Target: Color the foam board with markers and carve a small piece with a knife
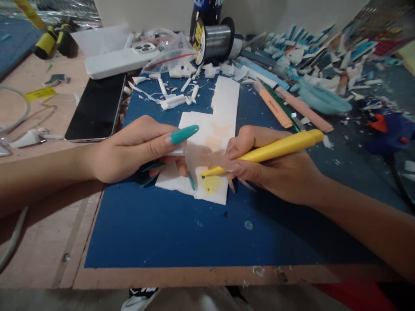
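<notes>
The left hand (132,147) pinches a pale piece (178,149), the right hand (282,179) a yellow tool (282,147) over the white sheet (227,97).

Yellow tool (275,149) over a white sheet (227,95)

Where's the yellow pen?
Just right of centre in the head view, the yellow pen is in the right hand, its tip at the yellow patch.
</notes>
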Motion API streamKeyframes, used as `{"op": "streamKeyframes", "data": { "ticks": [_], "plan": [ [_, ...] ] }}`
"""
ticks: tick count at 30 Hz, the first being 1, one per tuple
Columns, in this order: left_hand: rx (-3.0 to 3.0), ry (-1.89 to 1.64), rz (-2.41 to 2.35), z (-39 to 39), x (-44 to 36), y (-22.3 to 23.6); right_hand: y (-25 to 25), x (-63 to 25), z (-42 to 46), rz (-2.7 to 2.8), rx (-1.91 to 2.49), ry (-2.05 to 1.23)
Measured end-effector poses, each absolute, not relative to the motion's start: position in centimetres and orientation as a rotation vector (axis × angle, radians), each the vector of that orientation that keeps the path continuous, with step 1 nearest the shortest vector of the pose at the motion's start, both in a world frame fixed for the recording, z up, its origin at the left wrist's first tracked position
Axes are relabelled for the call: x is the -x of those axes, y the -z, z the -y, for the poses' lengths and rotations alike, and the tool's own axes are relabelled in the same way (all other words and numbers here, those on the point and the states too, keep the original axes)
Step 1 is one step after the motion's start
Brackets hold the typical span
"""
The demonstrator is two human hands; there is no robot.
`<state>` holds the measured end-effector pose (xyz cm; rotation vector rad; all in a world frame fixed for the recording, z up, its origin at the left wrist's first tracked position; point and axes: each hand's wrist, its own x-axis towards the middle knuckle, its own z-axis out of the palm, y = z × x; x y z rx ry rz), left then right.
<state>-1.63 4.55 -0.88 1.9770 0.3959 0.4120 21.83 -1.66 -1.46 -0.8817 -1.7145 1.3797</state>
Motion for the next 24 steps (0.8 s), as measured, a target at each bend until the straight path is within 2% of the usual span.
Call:
{"op": "streamKeyframes", "data": {
  "ticks": [10, 24],
  "plan": [
    [-1.916, -0.486, -0.409, -3.98, 1.59, 0.96, 0.91, -21.94, 2.18, 1.442, 0.983, -1.398],
    [-1.973, -0.412, -0.372, -4.65, 1.79, 0.87, 1.1, -22.19, 2.37, 1.632, 1.007, -1.343]
  ]
}}
